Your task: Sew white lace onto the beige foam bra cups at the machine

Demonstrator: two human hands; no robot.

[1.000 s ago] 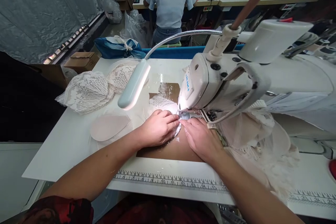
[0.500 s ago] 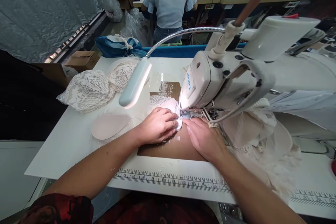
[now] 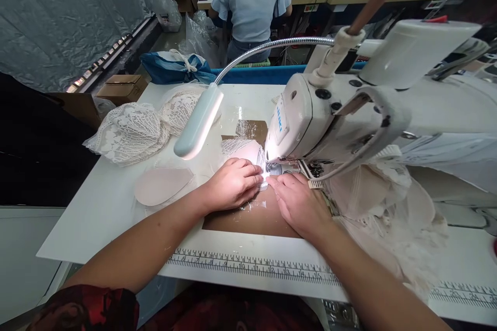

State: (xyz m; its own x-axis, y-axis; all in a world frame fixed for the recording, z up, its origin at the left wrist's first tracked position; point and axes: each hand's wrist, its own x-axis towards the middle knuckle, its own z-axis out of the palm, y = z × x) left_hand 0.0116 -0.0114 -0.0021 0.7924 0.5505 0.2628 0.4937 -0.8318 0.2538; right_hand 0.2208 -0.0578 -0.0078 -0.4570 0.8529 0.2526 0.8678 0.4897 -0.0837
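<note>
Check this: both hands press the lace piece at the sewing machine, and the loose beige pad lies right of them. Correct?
No. The head view shows the beige pad left of the left hand and right hand, which do press the lace piece at the sewing machine.

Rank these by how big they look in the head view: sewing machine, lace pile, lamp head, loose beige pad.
1. sewing machine, by far the largest.
2. lace pile.
3. lamp head and beige pad look about alike; the lamp head sits nearer the camera, so I won't rank them.
</note>
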